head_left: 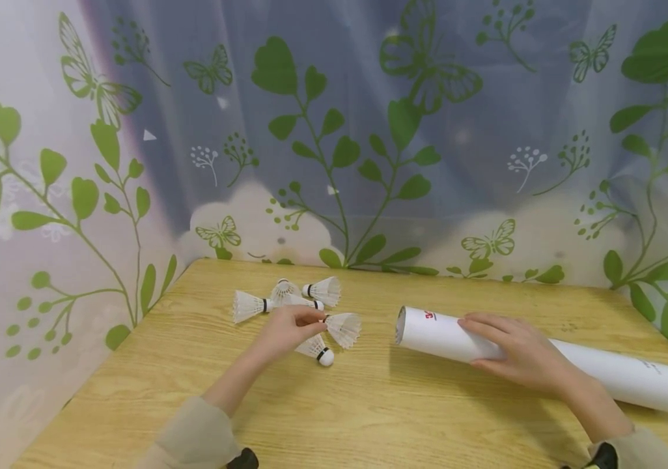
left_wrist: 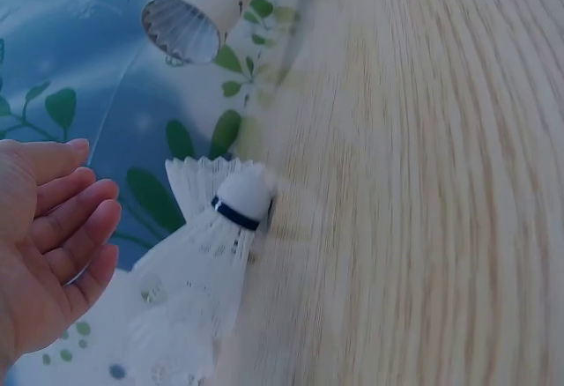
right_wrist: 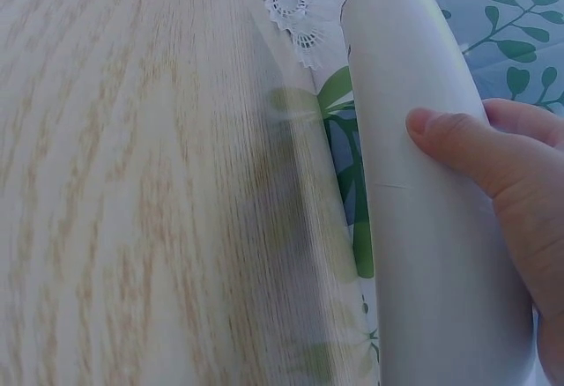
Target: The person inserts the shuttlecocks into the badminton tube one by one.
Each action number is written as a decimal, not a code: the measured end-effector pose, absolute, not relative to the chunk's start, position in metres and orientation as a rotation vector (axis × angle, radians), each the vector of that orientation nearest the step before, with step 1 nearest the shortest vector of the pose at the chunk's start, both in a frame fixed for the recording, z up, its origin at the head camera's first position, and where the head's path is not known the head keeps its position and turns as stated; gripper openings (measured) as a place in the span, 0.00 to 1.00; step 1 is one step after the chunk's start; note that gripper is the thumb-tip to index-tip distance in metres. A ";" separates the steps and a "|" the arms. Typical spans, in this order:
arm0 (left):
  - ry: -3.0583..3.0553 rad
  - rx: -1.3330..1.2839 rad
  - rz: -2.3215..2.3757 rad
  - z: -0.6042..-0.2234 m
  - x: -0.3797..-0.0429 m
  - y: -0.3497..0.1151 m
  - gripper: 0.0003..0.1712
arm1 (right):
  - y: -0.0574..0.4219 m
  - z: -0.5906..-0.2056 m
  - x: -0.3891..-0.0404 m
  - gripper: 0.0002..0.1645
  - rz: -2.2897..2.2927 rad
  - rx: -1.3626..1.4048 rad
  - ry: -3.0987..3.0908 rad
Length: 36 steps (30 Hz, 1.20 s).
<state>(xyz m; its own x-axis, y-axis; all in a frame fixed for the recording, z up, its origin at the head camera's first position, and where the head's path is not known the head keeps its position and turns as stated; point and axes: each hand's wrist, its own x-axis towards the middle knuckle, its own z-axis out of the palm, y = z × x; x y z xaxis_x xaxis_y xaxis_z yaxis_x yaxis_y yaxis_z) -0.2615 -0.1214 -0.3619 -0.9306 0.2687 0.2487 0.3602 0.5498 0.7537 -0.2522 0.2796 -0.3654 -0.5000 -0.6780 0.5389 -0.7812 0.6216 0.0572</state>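
Over a group of white shuttlecocks hangs my left hand (head_left: 287,329). Its thumb and forefinger overlap the dark-banded end of one shuttlecock (head_left: 344,329) in the head view. The left wrist view shows these fingers loosely bent with nothing between them, apart from a shuttlecock (left_wrist: 189,271) whose cork faces the table. My right hand (head_left: 521,348) grips a white shuttlecock tube (head_left: 621,374) near its middle, thumb on the near side. The tube's open end points toward the shuttlecocks, and feathery ridges show inside it in the left wrist view.
Other shuttlecocks lie close together: one at the left (head_left: 247,306), one at the back right (head_left: 325,290), one in front (head_left: 315,350). A wood-grain table (head_left: 334,417) carries everything. A curtain (head_left: 340,130) printed with leaves and butterflies hangs along its back edge.
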 end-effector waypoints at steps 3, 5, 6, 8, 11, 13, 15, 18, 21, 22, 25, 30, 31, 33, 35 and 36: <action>-2.657 -0.524 -1.293 -0.364 -0.263 -0.131 0.11 | 0.280 -0.366 -0.252 0.40 0.264 1.146 -2.320; -2.656 -0.497 -1.270 -0.366 -0.263 -0.136 0.11 | 0.280 -0.366 -0.252 0.40 0.263 1.146 -2.317; -2.659 -0.485 -1.260 -0.366 -0.263 -0.138 0.12 | 0.280 -0.366 -0.252 0.40 0.262 1.145 -2.317; -2.673 -0.434 -1.260 -0.368 -0.264 -0.143 0.12 | 0.280 -0.366 -0.252 0.40 0.261 1.142 -2.321; -2.698 -0.369 -1.246 -0.370 -0.264 -0.149 0.13 | 0.280 -0.367 -0.252 0.40 0.260 1.133 -2.332; -2.715 -0.338 -1.244 -0.372 -0.264 -0.153 0.14 | 0.280 -0.367 -0.252 0.40 0.259 1.134 -2.332; -2.728 -0.343 -1.244 -0.374 -0.265 -0.156 0.15 | 0.280 -0.367 -0.252 0.40 0.254 1.139 -2.327; -2.741 -0.396 -1.232 -0.378 -0.265 -0.159 0.16 | 0.280 -0.367 -0.252 0.40 0.248 1.146 -2.319; -2.737 -0.467 -1.206 -0.380 -0.265 -0.161 0.17 | 0.280 -0.367 -0.252 0.40 0.249 1.146 -2.318; -2.734 -0.477 -1.198 -0.380 -0.264 -0.160 0.17 | 0.280 -0.367 -0.252 0.40 0.249 1.147 -2.318; -2.744 -0.445 -1.211 -0.381 -0.265 -0.158 0.16 | 0.280 -0.367 -0.252 0.40 0.249 1.146 -2.315; -2.782 -0.355 -1.209 -0.384 -0.266 -0.154 0.13 | 0.279 -0.366 -0.253 0.39 0.248 1.153 -2.301; -2.785 -0.346 -1.206 -0.384 -0.266 -0.154 0.13 | 0.279 -0.366 -0.253 0.39 0.248 1.155 -2.297; -2.784 -0.343 -1.206 -0.384 -0.265 -0.153 0.12 | 0.279 -0.366 -0.254 0.39 0.248 1.160 -2.289; -2.775 -0.350 -1.210 -0.384 -0.265 -0.153 0.11 | 0.279 -0.365 -0.254 0.38 0.248 1.162 -2.286; -2.769 -0.359 -1.211 -0.384 -0.264 -0.153 0.11 | 0.279 -0.365 -0.254 0.38 0.248 1.161 -2.287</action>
<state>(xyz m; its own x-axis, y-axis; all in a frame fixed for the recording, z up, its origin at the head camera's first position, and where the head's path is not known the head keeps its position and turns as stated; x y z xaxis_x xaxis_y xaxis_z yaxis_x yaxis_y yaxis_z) -0.2645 -0.1533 -0.3838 -0.9675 0.1750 0.1825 0.2528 0.6564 0.7108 -0.2540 0.2794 -0.3654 -0.4699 -0.6864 0.5550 -0.7894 0.6082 0.0839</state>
